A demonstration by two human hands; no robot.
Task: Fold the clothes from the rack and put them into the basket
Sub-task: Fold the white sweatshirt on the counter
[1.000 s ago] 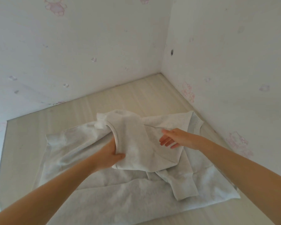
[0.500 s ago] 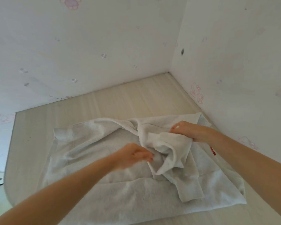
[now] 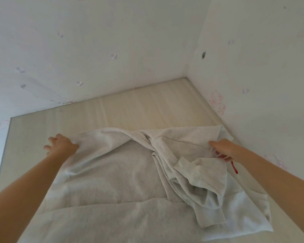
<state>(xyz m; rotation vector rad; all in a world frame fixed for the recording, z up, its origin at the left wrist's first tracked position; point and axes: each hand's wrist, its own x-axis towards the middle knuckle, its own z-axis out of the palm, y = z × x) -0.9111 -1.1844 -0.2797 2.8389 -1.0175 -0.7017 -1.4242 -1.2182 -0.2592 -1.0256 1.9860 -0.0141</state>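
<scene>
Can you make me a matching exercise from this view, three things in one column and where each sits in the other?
Things:
1. left hand
2. right hand
3. ribbed cuff

Places:
A. lying on the bunched fabric right of the sweatshirt's middle
B. at the sweatshirt's far right corner, beside the red tag
C. at the sweatshirt's far left corner, gripping the edge

Pairs: 1-C, 2-B, 3-A
</scene>
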